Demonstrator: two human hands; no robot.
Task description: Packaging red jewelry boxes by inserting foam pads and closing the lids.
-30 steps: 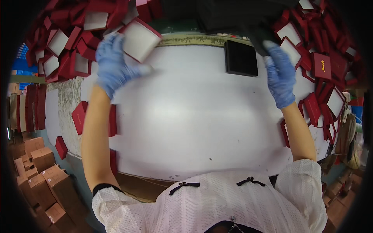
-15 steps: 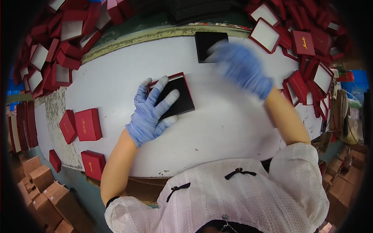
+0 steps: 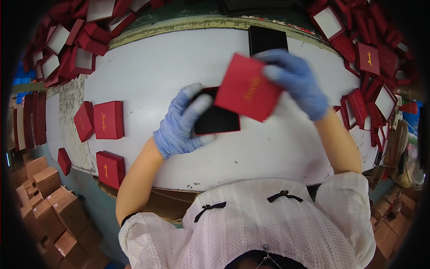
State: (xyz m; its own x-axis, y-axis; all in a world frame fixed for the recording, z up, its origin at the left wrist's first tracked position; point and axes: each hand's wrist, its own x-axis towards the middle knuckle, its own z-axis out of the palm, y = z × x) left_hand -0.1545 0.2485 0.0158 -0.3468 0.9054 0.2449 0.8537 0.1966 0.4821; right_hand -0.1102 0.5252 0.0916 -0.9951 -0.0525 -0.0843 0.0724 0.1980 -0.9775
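Pinching red lid (image 3: 247, 88), right grip (image 3: 296, 81) closed

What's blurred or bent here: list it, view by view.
Head view: the red lid in the right hand is smeared, its gold lettering unclear; head view: the red boxes at left look sharper; head view: the white table bows along its far edge, corners go black.

white worktable (image 3: 268, 152), worn at left; brown cartons (image 3: 67, 210) on greenish floor (image 3: 97, 210).
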